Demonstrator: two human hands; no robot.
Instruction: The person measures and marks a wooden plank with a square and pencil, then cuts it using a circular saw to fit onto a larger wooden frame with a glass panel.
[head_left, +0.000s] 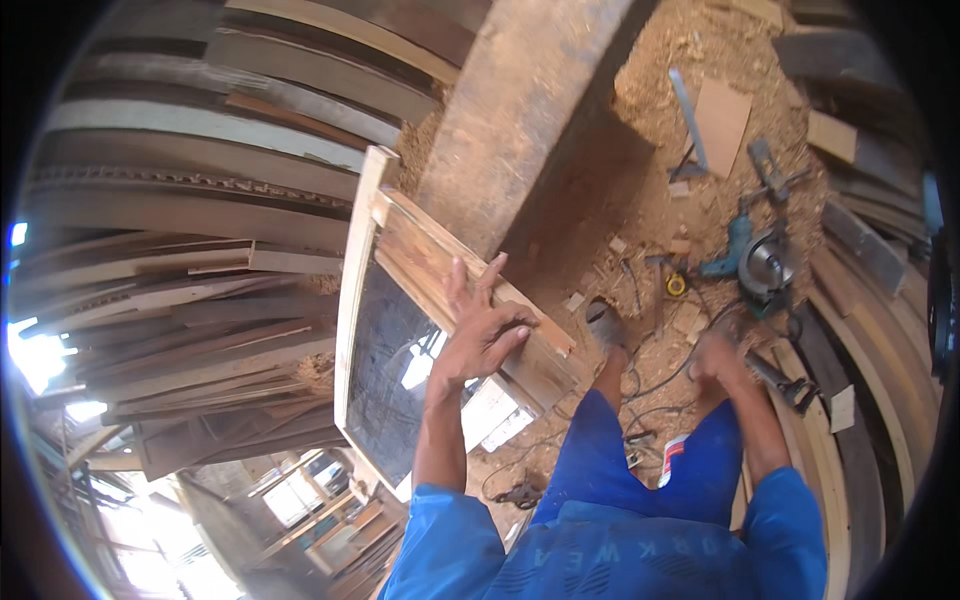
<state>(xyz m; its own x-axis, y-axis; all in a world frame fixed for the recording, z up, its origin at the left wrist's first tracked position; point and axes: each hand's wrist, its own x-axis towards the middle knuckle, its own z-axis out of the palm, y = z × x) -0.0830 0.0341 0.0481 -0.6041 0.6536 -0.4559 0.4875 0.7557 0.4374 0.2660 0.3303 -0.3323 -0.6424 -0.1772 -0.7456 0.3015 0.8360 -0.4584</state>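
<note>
My left hand [480, 335] lies over a wooden frame [428, 262], its fingers spread and the thumb bent inward. Nothing shows in its grip. The frame leans at a slant beside a thick timber beam [510, 110], and a dark glossy panel [385, 340] is set in it, reflecting bright light. Lower right, my right hand [714, 356] hangs in front of my right knee, close to the floor tools. Motion smears its fingers, so whether it holds anything is unclear. Nearest to it are a teal circular saw [768, 262] and a handsaw [790, 384].
Shavings cover the floor, with a hammer [657, 290], a yellow tape measure [676, 285], a try square [688, 122] and a plywood piece [728, 118]. Cables run near my feet. Stacked boards [200, 215] fill the left side; more planks [870, 290] line the right.
</note>
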